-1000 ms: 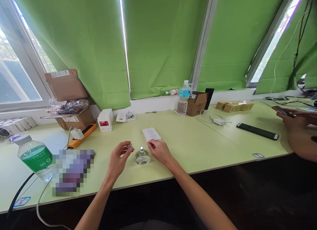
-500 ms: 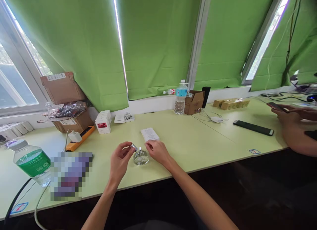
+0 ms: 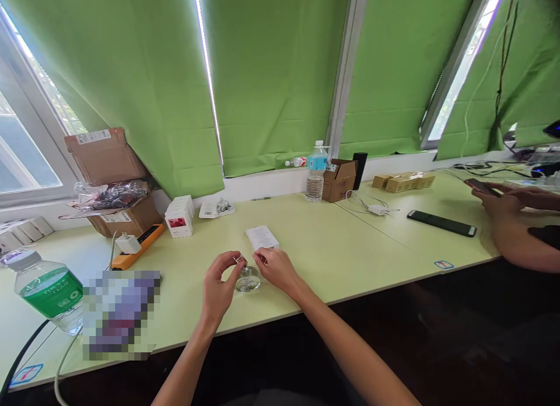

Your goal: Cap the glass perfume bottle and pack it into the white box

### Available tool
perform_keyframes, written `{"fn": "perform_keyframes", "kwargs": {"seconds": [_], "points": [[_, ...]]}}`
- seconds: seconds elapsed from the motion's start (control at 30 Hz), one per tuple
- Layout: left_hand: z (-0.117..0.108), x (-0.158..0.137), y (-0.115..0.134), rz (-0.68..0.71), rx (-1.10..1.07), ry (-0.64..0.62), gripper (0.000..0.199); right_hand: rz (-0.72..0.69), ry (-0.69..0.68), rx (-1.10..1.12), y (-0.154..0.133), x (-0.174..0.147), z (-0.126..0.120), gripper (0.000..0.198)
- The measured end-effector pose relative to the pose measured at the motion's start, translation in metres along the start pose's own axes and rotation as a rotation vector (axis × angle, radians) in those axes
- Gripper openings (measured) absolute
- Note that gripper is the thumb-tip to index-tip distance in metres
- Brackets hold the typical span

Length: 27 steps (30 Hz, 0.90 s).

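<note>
"What's the left hand pinching?"
"A shiny cap, at the top of the glass bottle on the table."
"And the right hand?"
"Curled beside the bottle. I can't tell if it's holding anything. A white box lies behind."

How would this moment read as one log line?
Left hand: holds cap at top of bottle | right hand: beside bottle | white box: beyond right hand

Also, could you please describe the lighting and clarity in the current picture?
Head view: daylight glares through the window and between the green blinds; same head view: a mosaic patch lies left of the left hand, and the glass bottle lacks fine detail.
</note>
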<state>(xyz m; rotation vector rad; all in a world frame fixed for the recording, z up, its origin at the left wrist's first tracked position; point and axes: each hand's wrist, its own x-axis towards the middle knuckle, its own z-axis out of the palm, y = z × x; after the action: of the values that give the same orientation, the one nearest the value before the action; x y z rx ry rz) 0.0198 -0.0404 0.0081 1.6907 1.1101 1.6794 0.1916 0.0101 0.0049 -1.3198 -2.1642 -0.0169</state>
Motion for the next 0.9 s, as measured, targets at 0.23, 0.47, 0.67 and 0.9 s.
{"fn": "perform_keyframes", "kwargs": {"seconds": [0.23, 0.47, 0.67, 0.9], "points": [[0.001, -0.001, -0.003, 0.047, 0.086, -0.048, 0.021, 0.008, -0.025, -0.003, -0.001, 0.0, -0.002, 0.028], [0.001, -0.003, -0.005, 0.049, 0.147, -0.086, 0.024, 0.01, -0.02, 0.006, -0.002, 0.0, -0.003, 0.028], [0.0, -0.006, -0.008, 0.056, 0.141, -0.101, 0.026, 0.006, -0.021, 0.006, -0.002, -0.001, -0.003, 0.029], [0.0, -0.01, -0.011, 0.054, 0.197, -0.131, 0.031, -0.003, -0.036, -0.014, -0.002, -0.001, -0.002, 0.027]]}}
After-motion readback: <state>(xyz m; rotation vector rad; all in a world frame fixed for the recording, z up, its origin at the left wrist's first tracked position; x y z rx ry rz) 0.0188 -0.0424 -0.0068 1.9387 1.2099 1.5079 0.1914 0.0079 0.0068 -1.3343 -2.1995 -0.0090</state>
